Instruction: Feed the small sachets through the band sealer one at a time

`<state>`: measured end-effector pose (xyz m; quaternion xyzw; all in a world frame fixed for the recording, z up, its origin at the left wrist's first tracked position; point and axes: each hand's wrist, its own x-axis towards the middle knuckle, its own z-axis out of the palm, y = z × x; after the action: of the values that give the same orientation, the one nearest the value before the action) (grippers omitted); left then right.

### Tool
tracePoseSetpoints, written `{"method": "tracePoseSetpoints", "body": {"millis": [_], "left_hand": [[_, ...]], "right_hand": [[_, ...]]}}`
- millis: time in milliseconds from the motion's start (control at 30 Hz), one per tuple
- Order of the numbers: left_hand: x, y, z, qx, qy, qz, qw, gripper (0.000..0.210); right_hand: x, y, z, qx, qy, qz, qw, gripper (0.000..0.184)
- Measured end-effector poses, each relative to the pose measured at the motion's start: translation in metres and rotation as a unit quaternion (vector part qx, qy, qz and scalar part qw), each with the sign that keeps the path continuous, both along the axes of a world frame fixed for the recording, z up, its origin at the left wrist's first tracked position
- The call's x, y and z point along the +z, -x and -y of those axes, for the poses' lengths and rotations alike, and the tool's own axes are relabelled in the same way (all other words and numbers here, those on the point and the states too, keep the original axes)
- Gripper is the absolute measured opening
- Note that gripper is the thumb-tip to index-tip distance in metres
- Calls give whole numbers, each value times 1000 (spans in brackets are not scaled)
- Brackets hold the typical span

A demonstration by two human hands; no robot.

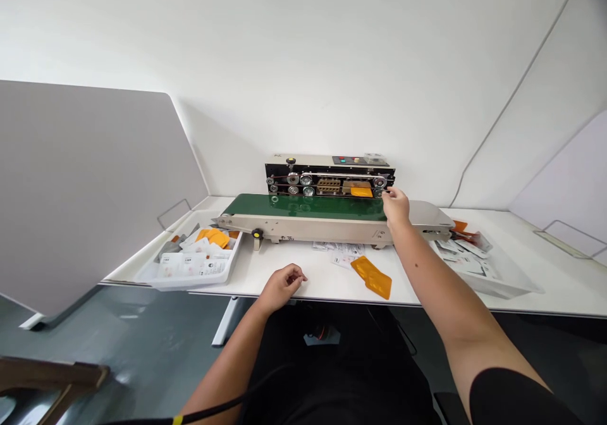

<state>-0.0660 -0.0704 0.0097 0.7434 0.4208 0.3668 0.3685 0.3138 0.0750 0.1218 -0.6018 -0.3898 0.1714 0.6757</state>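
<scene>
A band sealing machine with rollers and a green conveyor belt stands on the white table. An orange pouch sits in the machine, its lower part hanging out over the belt. My right hand is at the right-end rollers, just right of that pouch, fingers pinched; what they hold, if anything, is hidden. My left hand rests at the table's front edge with fingers curled and nothing visible in them. Orange pouches lie on the table between my arms, overlapping a white packet.
A white bin at left holds orange and white packets; a translucent bin at right holds more. White packets lie under the conveyor. Grey panels flank the table. A wooden stool stands at lower left.
</scene>
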Motion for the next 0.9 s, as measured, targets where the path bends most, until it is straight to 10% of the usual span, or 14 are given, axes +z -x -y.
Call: {"method": "tracePoseSetpoints", "body": {"millis": [200, 467, 900], "left_hand": [[-6, 1, 0, 4, -5, 3, 1000, 12], [-9, -2, -2, 11, -23, -16, 1000, 13], [1, -6, 2, 6, -6, -24, 1000, 13]], "right_hand": [[-67, 3, 120, 8, -35, 310, 950, 39], [-169, -8, 182, 74, 266, 511, 814, 77], [-161, -7, 204, 243, 145, 593, 754, 76]]}}
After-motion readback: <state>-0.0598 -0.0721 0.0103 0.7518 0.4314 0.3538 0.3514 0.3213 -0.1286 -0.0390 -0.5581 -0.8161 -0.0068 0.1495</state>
